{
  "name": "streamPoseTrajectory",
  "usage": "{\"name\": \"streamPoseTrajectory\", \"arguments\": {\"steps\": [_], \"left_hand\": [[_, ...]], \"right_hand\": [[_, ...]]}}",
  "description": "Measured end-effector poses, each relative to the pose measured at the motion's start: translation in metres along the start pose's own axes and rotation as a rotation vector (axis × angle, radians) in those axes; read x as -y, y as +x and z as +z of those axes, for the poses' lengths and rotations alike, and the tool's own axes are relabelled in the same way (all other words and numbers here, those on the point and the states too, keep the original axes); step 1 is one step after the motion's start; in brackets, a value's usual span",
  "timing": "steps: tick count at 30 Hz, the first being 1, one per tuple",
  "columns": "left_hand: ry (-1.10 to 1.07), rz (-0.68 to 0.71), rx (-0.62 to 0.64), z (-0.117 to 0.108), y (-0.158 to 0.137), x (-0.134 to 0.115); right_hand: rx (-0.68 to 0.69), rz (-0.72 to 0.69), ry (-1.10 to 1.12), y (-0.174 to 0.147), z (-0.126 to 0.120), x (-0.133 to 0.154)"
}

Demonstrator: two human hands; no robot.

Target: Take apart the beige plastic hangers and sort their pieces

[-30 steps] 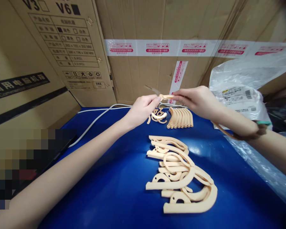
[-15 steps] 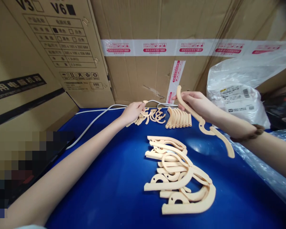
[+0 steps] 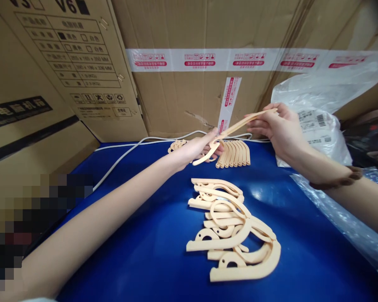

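A beige plastic folding hanger [image 3: 248, 121] is held in the air, its long arm slanting up to the right. My right hand [image 3: 285, 128] pinches that arm's far end. My left hand [image 3: 197, 149] closes round the hanger's middle, thumb on top; the shorter arm points down to the left. Whether a hook piece is also in the left fingers cannot be made out. Beneath and beside the left hand lie small curved hook pieces [image 3: 175, 145], partly covered by it. A row of loose hanger arms [image 3: 234, 154] stands just right of it.
Several folded beige hangers [image 3: 245, 273] overlap on the blue tabletop [image 3: 138, 251]. Cardboard boxes [image 3: 176, 96] wall the back and left. A white cable [image 3: 122, 161] runs along the rear. A white plastic bag [image 3: 327, 138] and bubble wrap [image 3: 343, 222] are at right.
My left hand has moved right from the hook pieces onto the hanger's middle. My right hand has shifted right and now grips the arm's end; the hanger has turned, its long arm now rising rightward.
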State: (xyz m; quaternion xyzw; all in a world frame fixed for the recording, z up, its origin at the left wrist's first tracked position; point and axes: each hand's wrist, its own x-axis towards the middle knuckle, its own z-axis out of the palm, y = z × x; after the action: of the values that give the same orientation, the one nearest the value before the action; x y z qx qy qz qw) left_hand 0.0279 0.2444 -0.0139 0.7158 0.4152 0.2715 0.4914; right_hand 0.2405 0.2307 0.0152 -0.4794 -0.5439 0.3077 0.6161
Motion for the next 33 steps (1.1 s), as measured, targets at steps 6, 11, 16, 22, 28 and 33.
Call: {"name": "streamPoseTrajectory", "arguments": {"steps": [6, 11, 16, 22, 28, 33], "left_hand": [[-0.619, -0.14, 0.029, -0.009, -0.017, -0.02], [-0.521, -0.195, 0.07, 0.001, -0.022, -0.026], [-0.346, -0.136, -0.097, 0.018, -0.024, -0.023], [0.225, 0.063, -0.398, -0.007, -0.016, 0.0], [0.398, -0.064, -0.454, -0.068, -0.002, 0.04], [0.513, -0.047, -0.524, -0.073, 0.003, 0.068]], "right_hand": [[0.153, -0.227, -0.336, -0.004, -0.009, 0.0], [0.474, -0.566, -1.24, -0.024, 0.008, 0.004], [0.576, -0.348, -1.049, -0.027, 0.027, -0.004], [0.478, -0.209, -0.77, 0.007, 0.017, -0.027], [0.299, -0.401, -0.829, 0.018, -0.01, -0.041], [0.457, -0.787, -1.209, 0.002, -0.016, -0.048]]}}
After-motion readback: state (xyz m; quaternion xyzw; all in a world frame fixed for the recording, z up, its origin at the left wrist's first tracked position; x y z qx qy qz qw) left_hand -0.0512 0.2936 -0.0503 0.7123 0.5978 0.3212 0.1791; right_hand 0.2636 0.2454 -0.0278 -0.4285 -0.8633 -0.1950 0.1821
